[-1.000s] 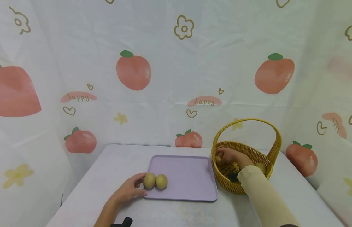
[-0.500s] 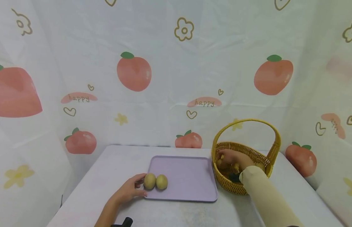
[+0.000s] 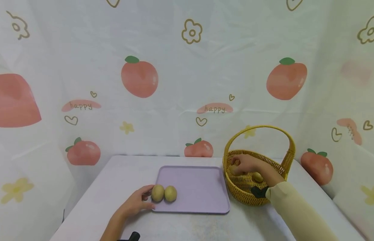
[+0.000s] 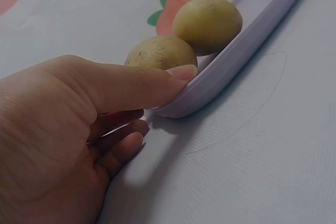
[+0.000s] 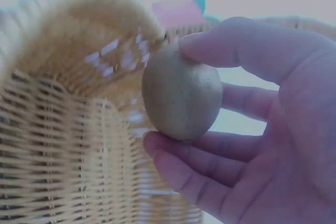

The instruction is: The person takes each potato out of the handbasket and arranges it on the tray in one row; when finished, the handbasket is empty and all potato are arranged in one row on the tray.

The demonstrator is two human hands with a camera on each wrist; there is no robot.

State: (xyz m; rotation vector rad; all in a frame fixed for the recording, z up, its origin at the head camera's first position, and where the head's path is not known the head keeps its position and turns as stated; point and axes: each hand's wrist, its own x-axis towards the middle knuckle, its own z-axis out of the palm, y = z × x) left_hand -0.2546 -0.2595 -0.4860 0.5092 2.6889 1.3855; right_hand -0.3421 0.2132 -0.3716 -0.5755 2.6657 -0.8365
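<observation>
My left hand (image 3: 135, 202) holds the left front corner of a lilac tray (image 3: 199, 189), its thumb (image 4: 142, 85) over the rim and the other fingers beside and below it. Two yellow-brown potatoes (image 3: 158, 193) lie side by side at that end of the tray. Over the left part of a wicker basket (image 3: 247, 199), my right hand (image 3: 247, 164) grips another potato (image 5: 181, 93) between thumb and fingers. A further potato (image 3: 257, 176) lies inside the basket, partly behind the right wrist.
The basket's tall arched handle (image 3: 262, 126) rises above the right hand. Basket and tray stand close together on a white table (image 3: 129, 170). A printed curtain (image 3: 175, 127) hangs at the back and sides.
My right hand has lifted slightly within the basket with the potato in its grip, and the wrist has shifted right. Another potato now shows in the basket. The left hand stays on the tray.
</observation>
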